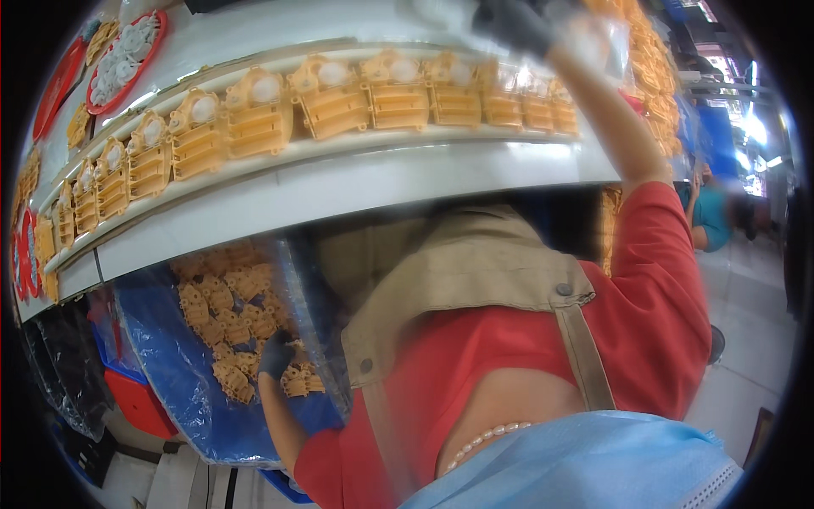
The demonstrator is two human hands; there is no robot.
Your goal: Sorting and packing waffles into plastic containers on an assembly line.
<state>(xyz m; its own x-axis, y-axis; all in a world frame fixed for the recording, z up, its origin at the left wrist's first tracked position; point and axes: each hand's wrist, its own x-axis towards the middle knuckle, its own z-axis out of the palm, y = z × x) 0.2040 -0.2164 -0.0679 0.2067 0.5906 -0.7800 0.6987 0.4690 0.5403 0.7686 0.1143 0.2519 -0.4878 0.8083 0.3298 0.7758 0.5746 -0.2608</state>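
Black-gloved left hand, lower left, is at piled tan plastic housings; I'd lift singly (can't tell finger spread or grip, nor for the blurry black-gloved right hand up top).

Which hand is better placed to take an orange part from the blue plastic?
Left, likely: the left hand is among those parts; the right hand is far off, over the table.
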